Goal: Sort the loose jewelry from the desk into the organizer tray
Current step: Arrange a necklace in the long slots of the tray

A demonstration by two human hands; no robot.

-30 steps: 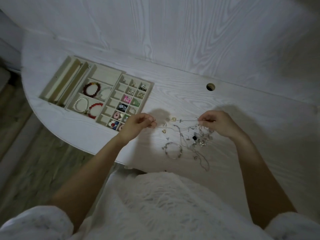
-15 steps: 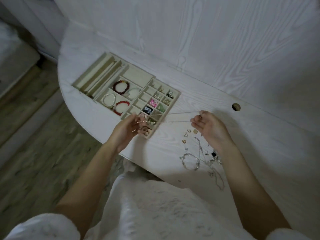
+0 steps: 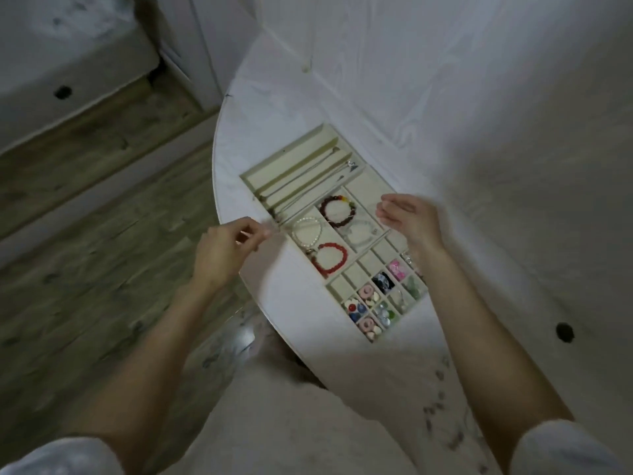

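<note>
Left hand (image 3: pixel 224 253) pinches a thin chain (image 3: pixel 308 186) lying along the tray's (image 3: pixel 337 133) long slot; right hand (image 3: pixel 409 219) hovers, fingers loosely curled.

bracelets (image 3: pixel 335 211) in tray (image 3: pixel 260 173), tray on desk (image 3: pixel 308 341)

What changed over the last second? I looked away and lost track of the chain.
Both hands carried the thin silver chain from the loose pile to the beige organizer tray, laying it along a long slot. The left hand pinches its near end; the right hand looks to have released. The bracelets stayed put.
</note>
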